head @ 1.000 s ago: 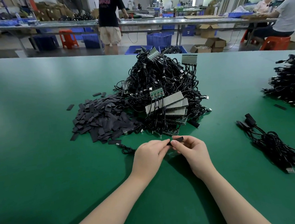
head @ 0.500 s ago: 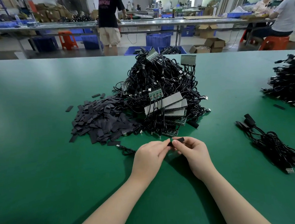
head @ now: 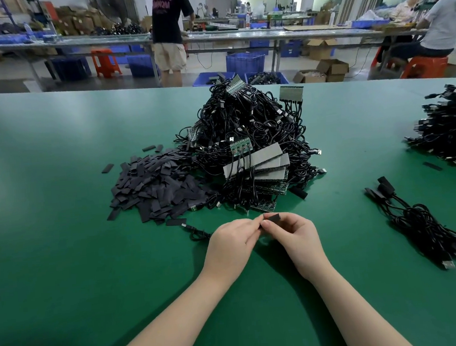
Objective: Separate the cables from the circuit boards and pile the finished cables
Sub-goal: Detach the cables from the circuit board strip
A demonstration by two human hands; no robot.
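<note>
Both hands, left hand (head: pixel 231 244) and right hand (head: pixel 295 236), pinching black connector (head: pixel 272 218), cable heap (head: pixel 249 146) behind

Two hands, the left hand (head: pixel 231 244) and the right hand (head: pixel 295 236), meet over one small black sleeve (head: pixel 271 218). The green surface (head: pixel 64 270) carries one big tangled heap of cables and boards (head: pixel 249 143), its cables too many to count; at least five circuit boards show in it. One pile of flat black strips (head: pixel 153 187) lies beside it, uncountable. One small bundle of finished cables (head: pixel 421 222) lies to the right, one larger cable pile (head: pixel 451 128) beyond. Three people are in the background, with two orange stools.
</note>
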